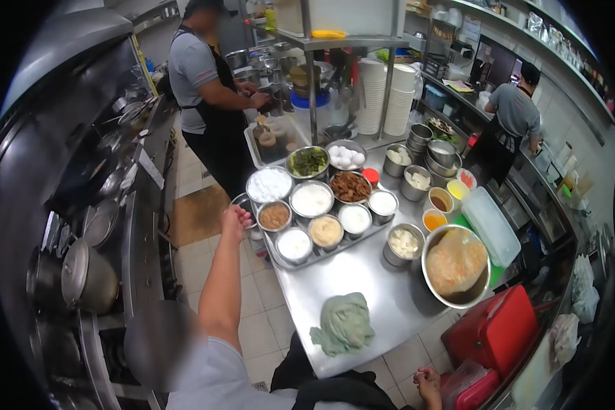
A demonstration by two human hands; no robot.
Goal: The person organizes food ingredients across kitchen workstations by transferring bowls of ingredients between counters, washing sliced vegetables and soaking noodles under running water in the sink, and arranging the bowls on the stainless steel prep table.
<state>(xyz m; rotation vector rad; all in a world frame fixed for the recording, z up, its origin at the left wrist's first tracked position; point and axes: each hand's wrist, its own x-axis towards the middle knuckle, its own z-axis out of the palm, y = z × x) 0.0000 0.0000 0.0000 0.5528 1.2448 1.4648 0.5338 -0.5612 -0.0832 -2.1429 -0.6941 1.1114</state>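
Observation:
My left hand point(237, 218) reaches out past the left edge of the steel table, its fingers curled closed. Right beside it is a round metal rim point(242, 199), partly hidden; I cannot tell whether the hand grips it. Nearest on the tray point(295, 264) are a bowl of brown granules point(275, 216) and a bowl of white powder point(269, 184). Low at the right, beyond the table's front edge, my right hand point(428, 384) hangs with curled fingers and nothing visible in them. A crumpled green cloth point(344, 324) lies on the table's front part.
A large metal bowl point(486, 288) holding a filled plastic bag stands at the table's right. Red containers point(488, 328) stand beyond that side. One co-worker point(201, 82) works behind the table, another point(516, 113) at the right counter. A lidded pot point(89, 277) stands at the left.

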